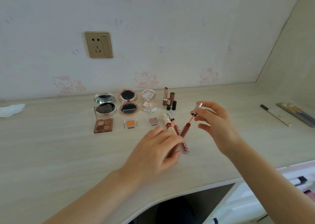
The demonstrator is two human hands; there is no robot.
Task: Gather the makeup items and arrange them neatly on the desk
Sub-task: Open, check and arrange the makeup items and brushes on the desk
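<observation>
Nearly done: left hand (154, 153) grips the lip gloss tube (185, 137); right hand (215, 121) pinches its wand cap (197, 107) just above. Compacts (128, 104) and palettes (103, 121) beyond already stand in rows; recapping and placing remain.

Matt pale wood-grain desk (51, 147); glossy clear-plastic lip gloss tube (185, 135) w/ shiny metallic wand cap (198, 105).

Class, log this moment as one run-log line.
left hand: holds lip gloss tube | right hand: pinches wand cap, pulled out | compacts: open, in row
</observation>
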